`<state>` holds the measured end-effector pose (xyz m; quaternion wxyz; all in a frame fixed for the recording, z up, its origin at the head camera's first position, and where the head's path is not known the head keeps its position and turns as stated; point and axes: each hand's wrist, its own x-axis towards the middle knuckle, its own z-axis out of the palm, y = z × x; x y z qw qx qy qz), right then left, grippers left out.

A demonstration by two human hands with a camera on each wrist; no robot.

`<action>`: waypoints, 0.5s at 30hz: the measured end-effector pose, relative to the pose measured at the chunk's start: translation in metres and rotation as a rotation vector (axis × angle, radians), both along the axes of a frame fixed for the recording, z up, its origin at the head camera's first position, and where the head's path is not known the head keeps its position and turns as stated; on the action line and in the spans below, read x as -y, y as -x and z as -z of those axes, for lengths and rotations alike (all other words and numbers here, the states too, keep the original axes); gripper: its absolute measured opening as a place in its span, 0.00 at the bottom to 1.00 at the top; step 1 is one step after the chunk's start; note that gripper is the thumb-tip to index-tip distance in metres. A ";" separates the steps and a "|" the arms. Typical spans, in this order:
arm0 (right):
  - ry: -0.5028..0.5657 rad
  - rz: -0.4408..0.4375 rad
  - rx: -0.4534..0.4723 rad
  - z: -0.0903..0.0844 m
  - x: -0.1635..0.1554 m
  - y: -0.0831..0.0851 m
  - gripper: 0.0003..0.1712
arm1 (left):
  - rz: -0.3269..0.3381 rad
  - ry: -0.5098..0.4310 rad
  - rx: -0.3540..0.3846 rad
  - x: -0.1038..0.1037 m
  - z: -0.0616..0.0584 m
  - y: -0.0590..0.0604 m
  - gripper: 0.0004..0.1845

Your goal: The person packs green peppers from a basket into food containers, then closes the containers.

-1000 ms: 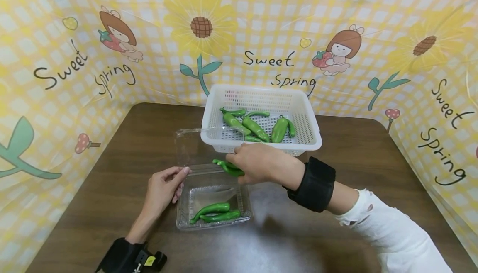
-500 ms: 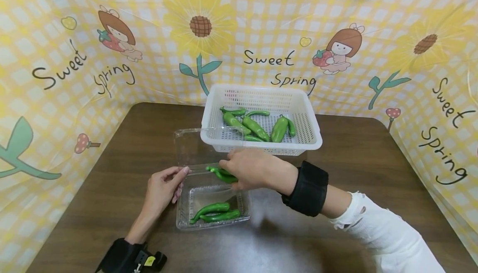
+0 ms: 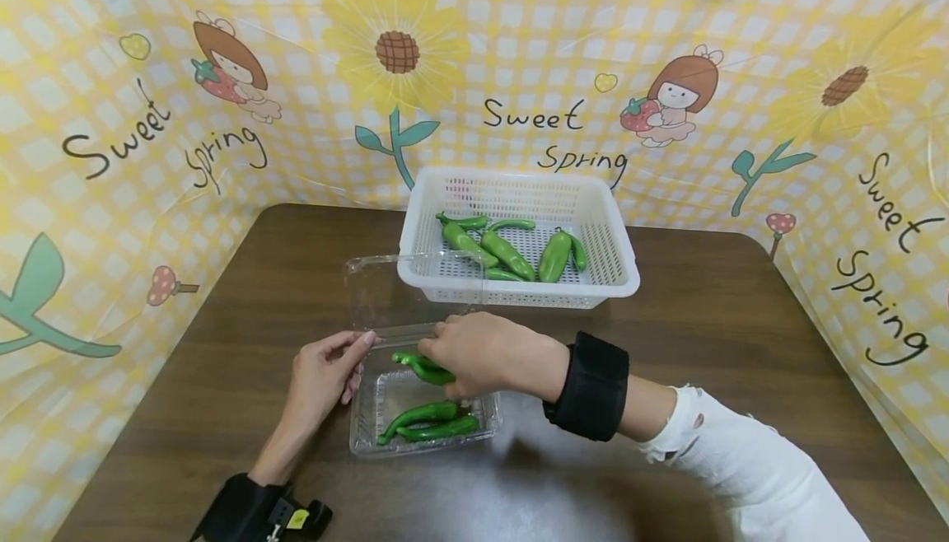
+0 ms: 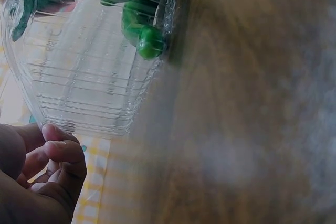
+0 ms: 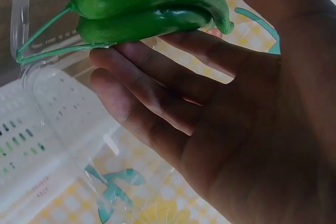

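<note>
In the head view my left hand (image 3: 319,377) pinches the left edge of a clear plastic hinged box (image 3: 362,436), near the hinge. The left wrist view shows thumb and fingertips at the rim of that box (image 4: 86,85). My right hand (image 3: 493,357) is above the back of the box, gripping green chili peppers (image 3: 426,370) between thumb and fingers. Two of these peppers (image 5: 142,9), side by side with long stems, show in the right wrist view. Lower down, two curved green peppers (image 3: 426,420) lie in the front of the box.
A white plastic basket (image 3: 626,278) with several green peppers (image 3: 507,255) stands behind the box. The transparent lid (image 3: 411,299) stands raised, overlapping the basket's front left corner. Beyond the brown table (image 3: 296,270) hangs a yellow checked cloth (image 3: 519,23).
My right hand has moved left and toward me with the peppers, from the box's back edge to over its inside. The left hand stays at the box edge.
</note>
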<state>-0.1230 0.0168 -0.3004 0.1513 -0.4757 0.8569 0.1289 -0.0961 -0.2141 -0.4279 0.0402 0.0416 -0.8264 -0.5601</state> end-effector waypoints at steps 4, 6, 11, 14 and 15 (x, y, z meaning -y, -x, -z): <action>0.007 -0.010 0.009 0.007 0.004 -0.003 0.31 | 0.002 -0.002 -0.003 0.000 0.000 0.000 0.19; 0.007 -0.015 0.014 0.010 0.007 -0.004 0.31 | 0.003 0.000 -0.002 0.000 0.000 0.000 0.19; -0.016 -0.015 0.015 0.019 0.012 -0.005 0.32 | 0.008 0.003 0.004 0.000 -0.001 0.001 0.20; -0.023 -0.023 -0.006 0.024 0.015 -0.004 0.32 | 0.010 -0.006 0.007 -0.001 0.000 0.001 0.20; -0.023 -0.026 -0.013 0.026 0.015 -0.004 0.31 | 0.010 -0.007 0.007 -0.001 0.000 0.002 0.20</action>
